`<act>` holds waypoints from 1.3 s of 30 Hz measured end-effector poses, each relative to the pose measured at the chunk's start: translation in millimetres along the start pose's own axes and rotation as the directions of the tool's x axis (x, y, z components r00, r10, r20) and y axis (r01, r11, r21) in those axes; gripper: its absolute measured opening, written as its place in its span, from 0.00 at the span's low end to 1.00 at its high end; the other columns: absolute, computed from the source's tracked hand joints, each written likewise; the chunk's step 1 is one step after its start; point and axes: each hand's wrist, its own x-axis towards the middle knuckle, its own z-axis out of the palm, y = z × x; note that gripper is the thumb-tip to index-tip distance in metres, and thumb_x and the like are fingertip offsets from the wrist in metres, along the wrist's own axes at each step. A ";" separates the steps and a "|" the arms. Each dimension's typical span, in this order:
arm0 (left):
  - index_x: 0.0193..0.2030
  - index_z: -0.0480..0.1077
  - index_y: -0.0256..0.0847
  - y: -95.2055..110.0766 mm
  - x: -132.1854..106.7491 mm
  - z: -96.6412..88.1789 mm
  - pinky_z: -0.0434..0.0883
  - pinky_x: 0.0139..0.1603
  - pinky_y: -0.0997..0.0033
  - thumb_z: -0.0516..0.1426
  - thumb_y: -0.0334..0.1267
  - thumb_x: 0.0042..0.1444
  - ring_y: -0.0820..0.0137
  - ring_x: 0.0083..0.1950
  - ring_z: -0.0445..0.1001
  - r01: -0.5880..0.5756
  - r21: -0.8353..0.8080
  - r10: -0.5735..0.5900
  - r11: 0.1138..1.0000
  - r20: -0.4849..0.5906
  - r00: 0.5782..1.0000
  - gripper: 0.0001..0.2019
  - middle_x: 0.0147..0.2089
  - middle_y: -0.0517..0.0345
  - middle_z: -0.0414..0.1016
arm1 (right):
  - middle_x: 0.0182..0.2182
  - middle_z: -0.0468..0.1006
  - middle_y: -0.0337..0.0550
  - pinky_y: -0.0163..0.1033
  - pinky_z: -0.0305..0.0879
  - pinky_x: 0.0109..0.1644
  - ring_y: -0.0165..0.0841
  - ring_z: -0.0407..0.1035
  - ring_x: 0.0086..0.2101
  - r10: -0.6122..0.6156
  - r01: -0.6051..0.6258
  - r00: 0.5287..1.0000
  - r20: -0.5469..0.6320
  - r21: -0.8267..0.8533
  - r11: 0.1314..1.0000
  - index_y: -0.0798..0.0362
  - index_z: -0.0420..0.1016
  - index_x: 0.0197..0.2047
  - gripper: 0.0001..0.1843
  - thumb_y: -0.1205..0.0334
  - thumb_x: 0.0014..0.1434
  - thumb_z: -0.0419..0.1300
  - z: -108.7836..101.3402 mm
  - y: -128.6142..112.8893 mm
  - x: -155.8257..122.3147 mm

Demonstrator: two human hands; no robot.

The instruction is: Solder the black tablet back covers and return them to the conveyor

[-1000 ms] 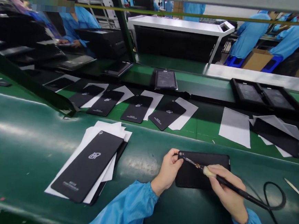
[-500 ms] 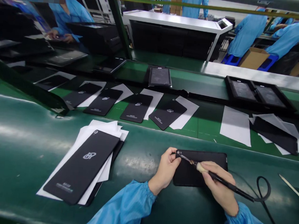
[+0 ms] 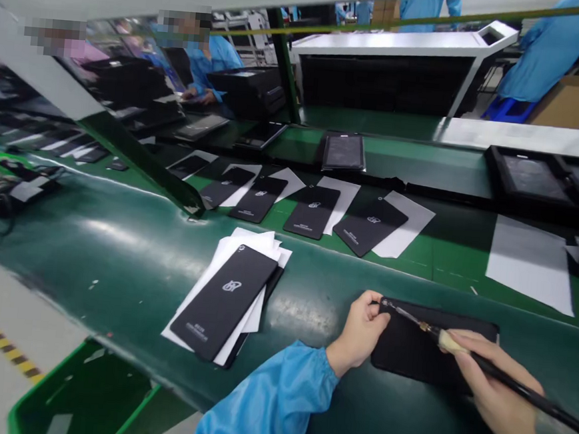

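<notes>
Risk, tip slip: The thin steel tip [image 3: 405, 315] of the slim black corded soldering iron [image 3: 517, 385] is resting against the panel's far left corner, close to the left fingers [image 3: 373, 304]. A slip there could burn the fingers or mark the matte surface, most likely from uneven pressure or a loose hold.

Risk, panel shift: The curved green worktop [image 3: 116, 257] is sloping and glossy, so the panel could be sliding if the left hand's hold is easing.

Panel position: The matte black rectangular panel [image 3: 424, 345] is lying flat on the worktop, between the two hands. Which face is up cannot be told.

Panel axis: Its long axis is running left to right across the view, nearly along the worktop edge, with one short end pointing toward the left hand.

Left hand: The left hand's grip [image 3: 361, 329] is clamped on that short end of the panel, with the blue sleeve [image 3: 265, 402] reaching in from below.

Right hand: The right hand's grip [image 3: 500, 401] is closed around the iron like a pen, near its cream collar [image 3: 447, 340].

Nearby stack: A black logo panel [image 3: 225, 302] is lying on loose white sheets [image 3: 270, 269] to the left.

Far belt: Four black panels are lying in a row on white sheets, beyond the worktop edge.
</notes>
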 end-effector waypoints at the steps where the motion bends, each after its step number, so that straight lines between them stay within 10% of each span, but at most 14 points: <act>1: 0.40 0.65 0.40 0.6 0.1 0.1 0.67 0.27 0.78 0.64 0.34 0.49 0.75 0.23 0.73 0.002 0.006 -0.002 1.000 0.002 1.000 0.14 0.26 0.63 0.77 | 0.38 0.84 0.45 0.46 0.80 0.43 0.43 0.80 0.39 -0.009 0.009 1.000 -0.002 -0.003 1.000 0.45 0.83 0.42 0.06 0.59 0.60 0.66 -1.7 -0.9 3.4; 39: 0.40 0.66 0.41 7.2 2.4 -0.1 0.69 0.29 0.77 0.64 0.37 0.50 0.74 0.26 0.74 -0.002 0.062 0.001 0.998 0.018 1.000 0.13 0.29 0.61 0.78 | 0.37 0.84 0.41 0.36 0.76 0.43 0.34 0.79 0.37 -0.045 0.034 0.985 0.167 0.069 0.997 0.48 0.81 0.40 0.04 0.66 0.63 0.64 5.8 -13.6 37.3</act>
